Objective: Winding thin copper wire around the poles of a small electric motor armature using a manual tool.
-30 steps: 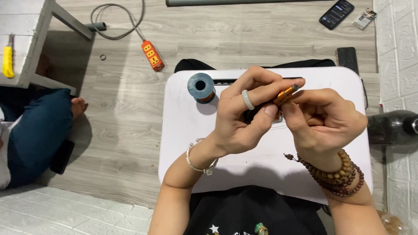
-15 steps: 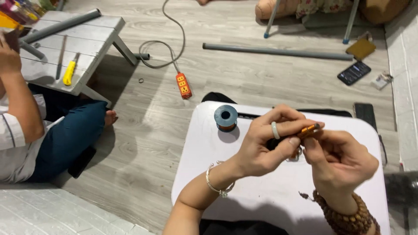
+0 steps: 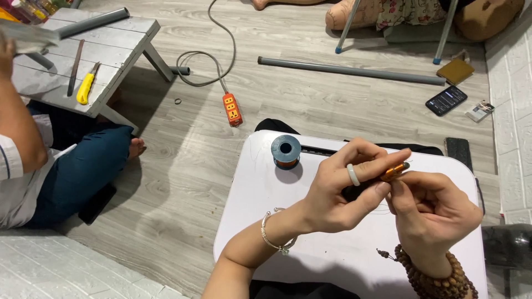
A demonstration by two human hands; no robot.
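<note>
While both hands work above the white desk (image 3: 288,243), risks are noted. At nine o'clock a seated co-worker's knee (image 3: 94,166) is near. The wire spool (image 3: 286,150) at eleven o'clock stands unsecured and could roll if tugged. The left hand (image 3: 338,194) pinches a small orange part (image 3: 394,171); the right hand (image 3: 432,213), curled, grips its end. A slip would drop it floorward.
</note>
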